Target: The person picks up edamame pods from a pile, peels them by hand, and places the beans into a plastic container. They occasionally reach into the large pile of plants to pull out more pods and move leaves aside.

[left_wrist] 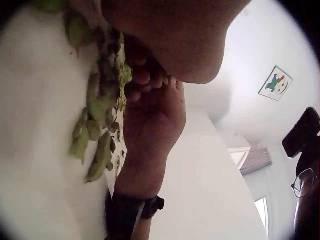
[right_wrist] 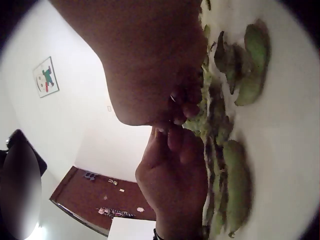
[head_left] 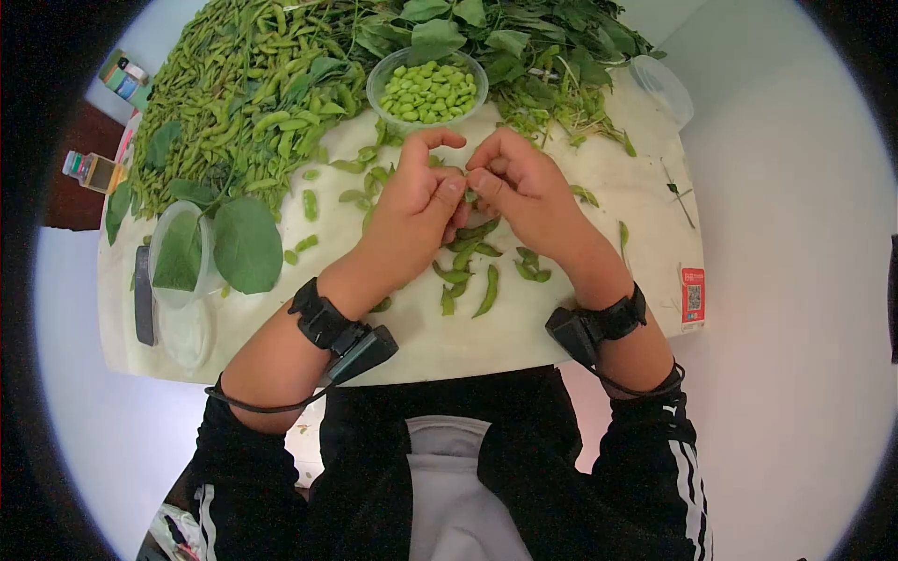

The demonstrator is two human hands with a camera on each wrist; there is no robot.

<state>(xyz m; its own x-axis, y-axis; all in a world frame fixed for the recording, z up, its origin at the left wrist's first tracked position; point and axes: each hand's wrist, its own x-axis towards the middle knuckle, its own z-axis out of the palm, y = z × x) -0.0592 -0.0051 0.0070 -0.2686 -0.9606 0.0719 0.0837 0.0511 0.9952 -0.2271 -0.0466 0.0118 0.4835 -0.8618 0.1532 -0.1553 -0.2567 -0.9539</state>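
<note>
My left hand (head_left: pixel 418 204) and right hand (head_left: pixel 528 194) meet above the middle of the table, thumbs and fingertips together. Between them they pinch a small green soybean pod (head_left: pixel 470 196), mostly hidden by the fingers; a bit of green shows at the fingertips in the left wrist view. Just beyond the hands stands a clear bowl (head_left: pixel 372 92) of shelled green soybeans (head_left: pixel 426 91). Under and in front of the hands lie several loose pods (head_left: pixel 486 290), some flattened and darker. In the right wrist view a plump pod (right_wrist: pixel 238 187) lies close below the fingers.
A big heap of pods (head_left: pixel 220 103) covers the back left, leafy stalks (head_left: pixel 524 42) the back right. At the left are a clear tub (head_left: pixel 178 294) with a leaf, a dark phone-like slab (head_left: pixel 144 294) and a bottle (head_left: pixel 94 172). A red QR card (head_left: pixel 692 294) lies at the right edge.
</note>
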